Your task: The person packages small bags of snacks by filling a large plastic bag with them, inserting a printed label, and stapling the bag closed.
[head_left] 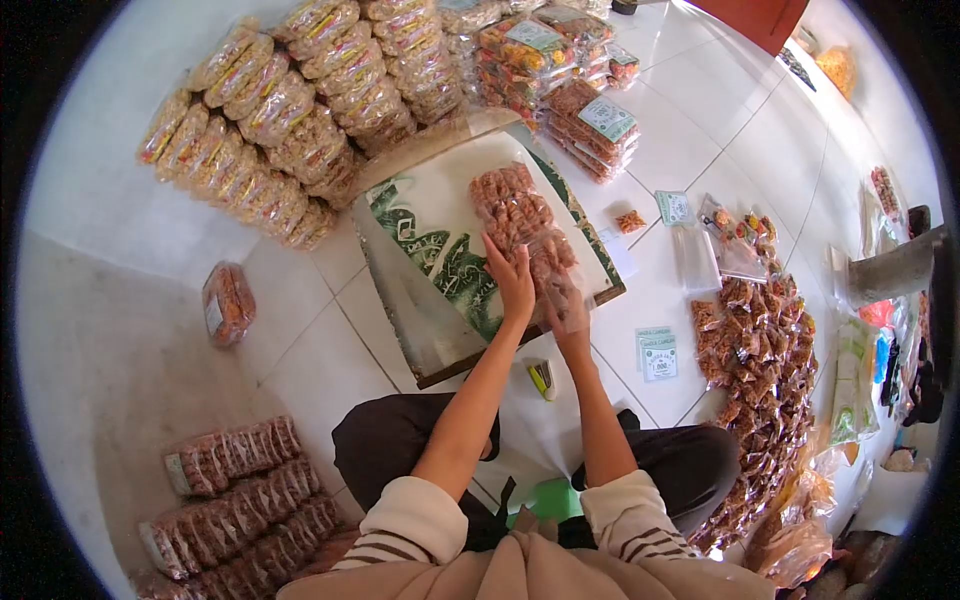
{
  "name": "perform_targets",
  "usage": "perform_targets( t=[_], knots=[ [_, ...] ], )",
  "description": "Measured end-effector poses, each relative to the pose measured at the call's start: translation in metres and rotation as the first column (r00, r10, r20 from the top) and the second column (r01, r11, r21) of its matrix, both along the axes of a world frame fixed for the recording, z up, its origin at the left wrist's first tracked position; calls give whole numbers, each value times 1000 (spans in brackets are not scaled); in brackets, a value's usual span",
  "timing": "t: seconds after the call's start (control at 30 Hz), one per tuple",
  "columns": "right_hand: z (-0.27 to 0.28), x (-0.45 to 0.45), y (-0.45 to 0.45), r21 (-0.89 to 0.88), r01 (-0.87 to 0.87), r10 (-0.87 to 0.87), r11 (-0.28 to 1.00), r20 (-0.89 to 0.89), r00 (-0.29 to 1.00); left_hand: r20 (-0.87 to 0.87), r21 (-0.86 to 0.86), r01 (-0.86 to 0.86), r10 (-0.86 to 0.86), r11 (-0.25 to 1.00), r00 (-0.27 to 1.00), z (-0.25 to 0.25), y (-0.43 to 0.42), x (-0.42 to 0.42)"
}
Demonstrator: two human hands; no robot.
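A long clear plastic bag of small reddish-brown snack packets [513,205] lies on a low board-topped table [415,290] in front of me. My left hand [511,282] rests against the left side of this bag, its fingers stretched out and apart. At the bag's near end, my right hand [567,318] is closed on the loose plastic, with its fingertips partly hidden by the film. A yellow-green stapler [541,380] lies on the floor between my legs, just beyond the table's near edge.
Stacked snack packs [270,110] stand behind the table at left, with labelled packs [595,125] at right. Loose brown packets [765,370] heap on the floor beside printed labels [657,355] and clear bags [697,258]. Filled long bags [235,455] lie at lower left.
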State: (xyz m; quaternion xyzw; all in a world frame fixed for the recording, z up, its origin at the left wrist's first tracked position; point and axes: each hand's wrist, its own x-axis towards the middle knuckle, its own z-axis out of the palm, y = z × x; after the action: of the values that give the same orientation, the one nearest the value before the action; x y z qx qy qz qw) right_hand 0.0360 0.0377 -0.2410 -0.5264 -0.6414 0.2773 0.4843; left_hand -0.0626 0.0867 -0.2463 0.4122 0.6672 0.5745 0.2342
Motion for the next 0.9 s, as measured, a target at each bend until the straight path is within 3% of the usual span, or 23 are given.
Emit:
perform_targets(
  t=[0.1, 0.23, 0.33, 0.43, 0.5, 0.53, 0.6, 0.63, 0.7, 0.73, 0.8, 0.83, 0.9],
  knots=[
    [-3, 5, 15, -15, -14, 15, 1000, 98, 995, -47, -64, 85, -88, 994, 995, -8, -1, -8],
    [-9, -11, 28, -45, 24, -24, 999, -5, 1000, -139, -78, 123, -133, 989, 981, -8, -4, -9],
    [3, -32, 32, -88, 168, -173, 982, -50, 984, -140, -88, 137, -148, 987, 979, -7, -3, -11],
    [13, -34, 26, -231, 192, -210, 954, -54, 976, -114, -116, 130, -143, 985, 983, 3, -6, -9],
    [5, -30, 14, -35, 334, -335, 942, -72, 939, -102, -140, 121, -136, 983, 985, 6, -2, -5],
    [-8, -26, 11, -32, 338, -339, 941, -65, 939, -135, -136, 96, -114, 986, 984, 1, 1, -6],
    [-19, -21, 6, 179, 386, -402, 905, 65, 913, -167, -138, 69, -92, 988, 982, -7, 2, -5],
    [-16, -23, 9, 176, 386, -402, 906, 64, 914, -183, -152, 70, -98, 986, 978, -8, 3, -4],
    [-8, -27, 23, -372, 303, -443, 877, -385, 809, -206, -164, 66, -100, 984, 973, -8, 3, -6],
    [-9, -28, 27, -371, 301, -441, 879, -388, 809, -227, -188, 73, -116, 979, 967, -8, 3, -6],
    [-4, -30, 34, -124, 347, -368, 930, -284, 885, -250, -207, 79, -131, 975, 959, -5, 6, -6],
    [-1, -30, 34, -123, 347, -368, 930, -287, 885, -251, -209, 84, -136, 974, 958, -4, 6, -7],
    [1, -29, 30, -61, 343, -347, 937, -57, 936, -251, -215, 89, -143, 972, 957, -5, 6, -7]
  ],
)
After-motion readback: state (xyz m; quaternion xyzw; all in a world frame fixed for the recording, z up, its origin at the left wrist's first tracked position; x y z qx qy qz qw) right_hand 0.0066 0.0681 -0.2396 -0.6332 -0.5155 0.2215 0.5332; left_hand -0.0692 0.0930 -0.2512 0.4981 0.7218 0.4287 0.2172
